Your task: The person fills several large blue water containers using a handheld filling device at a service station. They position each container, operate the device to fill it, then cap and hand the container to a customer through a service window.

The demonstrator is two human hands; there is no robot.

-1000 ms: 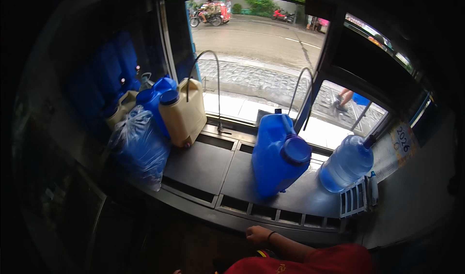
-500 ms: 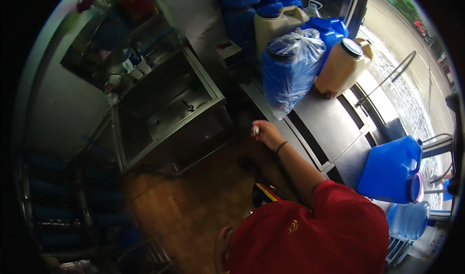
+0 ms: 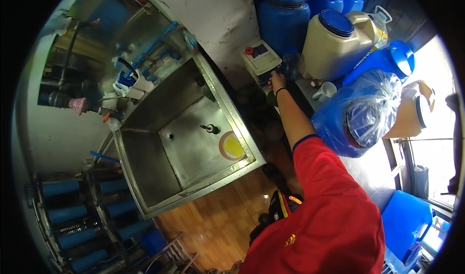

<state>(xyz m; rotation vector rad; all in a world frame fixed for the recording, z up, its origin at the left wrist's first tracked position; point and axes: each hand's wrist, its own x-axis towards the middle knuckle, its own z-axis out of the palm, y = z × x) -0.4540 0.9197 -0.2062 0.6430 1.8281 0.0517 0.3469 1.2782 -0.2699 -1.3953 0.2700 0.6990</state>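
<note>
My right hand (image 3: 277, 81) stretches out to a small off-white box (image 3: 262, 58) with a round red knob on top, standing against the wall. Its fingers are curled together at the dark lower front of the box; what they grip, if anything, is too small to make out. A clear bottle (image 3: 290, 62) stands just right of the hand. Near the forearm are a white mug (image 3: 325, 91) and a cream jug (image 3: 329, 44) with a blue lid. Only a sliver of my left hand (image 3: 236, 267) shows at the lower edge, its fingers hidden.
Left of my arm stands a deep metal sink (image 3: 225, 87), holding a yellow sponge (image 3: 233, 148) on a round dish. A plastic-wrapped blue drum (image 3: 334, 126) stands right of my arm. Further right are a tan jug (image 3: 409, 114) and a blue container (image 3: 406, 220). Rollers (image 3: 63, 213) line the lower left.
My right hand has moved forward from beside the counter edge to the off-white box. The view has shifted closer to the sink and box, and the room looks brighter. My left hand has mostly left view.
</note>
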